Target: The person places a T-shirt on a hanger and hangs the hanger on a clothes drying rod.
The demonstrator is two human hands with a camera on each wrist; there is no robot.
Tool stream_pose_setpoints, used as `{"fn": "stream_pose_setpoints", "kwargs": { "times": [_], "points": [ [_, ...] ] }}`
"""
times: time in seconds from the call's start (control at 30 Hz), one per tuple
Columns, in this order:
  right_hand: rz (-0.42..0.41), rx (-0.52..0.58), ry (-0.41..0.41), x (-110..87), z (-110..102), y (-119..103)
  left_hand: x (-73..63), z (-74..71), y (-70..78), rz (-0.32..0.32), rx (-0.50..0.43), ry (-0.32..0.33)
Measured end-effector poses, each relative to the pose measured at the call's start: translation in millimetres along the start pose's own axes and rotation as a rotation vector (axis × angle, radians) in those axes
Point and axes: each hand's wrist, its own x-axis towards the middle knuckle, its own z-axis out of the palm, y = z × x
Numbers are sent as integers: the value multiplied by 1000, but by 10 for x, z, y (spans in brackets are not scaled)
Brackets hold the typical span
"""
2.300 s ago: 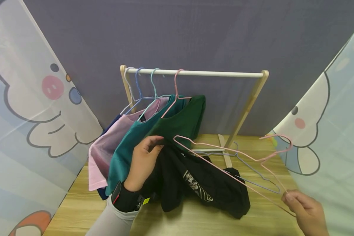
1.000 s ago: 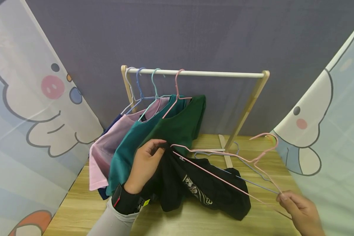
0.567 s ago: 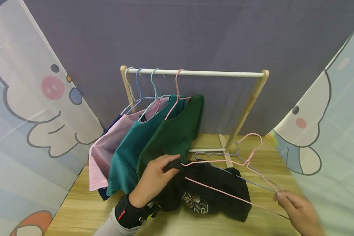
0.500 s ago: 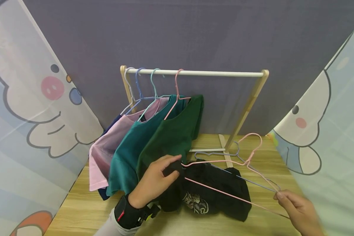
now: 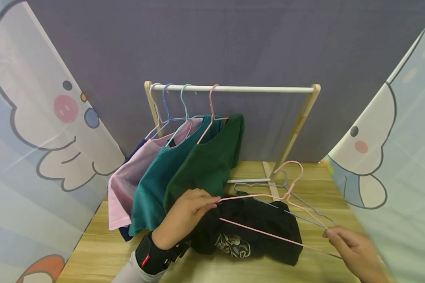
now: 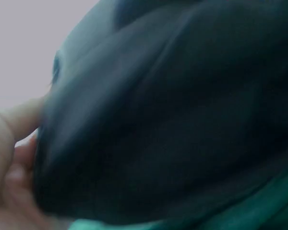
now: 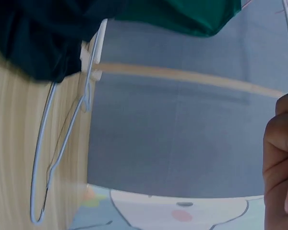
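Note:
My left hand (image 5: 182, 218) pinches the edge of a black shirt (image 5: 269, 216), a garment with a pale print that lies bunched on the table. In the left wrist view the dark cloth (image 6: 149, 120) fills most of the picture, with my thumb and fingers at its edge. My right hand (image 5: 354, 249) grips the right end of a pink hanger (image 5: 288, 193). The hanger's left end reaches my left fingertips and passes out of sight into the cloth; how far in it goes is hidden. Above the right hand its hook points upward.
A wood-ended clothes rack (image 5: 265, 89) stands behind. On its left part hang a green shirt (image 5: 205, 169), a teal shirt (image 5: 148, 196), a pink shirt (image 5: 127, 188) and a navy garment. A blue hanger (image 7: 35, 158) lies on the table (image 5: 92, 251), partly under the black shirt.
My right hand has moved left with the pink hanger, bringing its left end to the black shirt. My left hand has shifted right and lower with the cloth edge.

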Motion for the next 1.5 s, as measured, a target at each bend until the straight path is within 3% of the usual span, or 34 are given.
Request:
{"fn": "stream_pose_setpoints", "kwargs": {
  "times": [0.1, 0.33, 0.5, 0.67, 0.8, 0.97, 1.07, 1.17, 1.3, 1.5],
  "points": [
    [-28, 11, 5, 28, 20, -37, 18, 2, 29, 51, 7, 50],
    [-127, 30, -32, 121, -3, -175, 49, 2, 75, 63, -13, 168],
    [-141, 25, -11, 110, 12, -225, 85, 0, 118, 141, 36, 264],
    [-206, 7, -13, 110, 81, -301, 122, 63, 163, 243, 49, 289],
    [-297, -9, -36, 162, 179, -380, 144, 127, 226, 269, -61, 271],
    [-450, 63, -85, 271, 365, -398, 150, 203, 323, 203, -270, 223],
    [-516, 78, -104, 316, 500, -382, 140, 248, 370, 139, -344, 184],
    [-535, 75, -101, 336, 596, -372, 128, 269, 388, 29, -359, 126],
    [-479, 68, -95, 318, 642, -349, 110, 246, 343, -123, -348, 71],
    [-403, 121, -90, 260, 719, -234, 53, 29, 190, -215, -236, 141]
  ]
}}
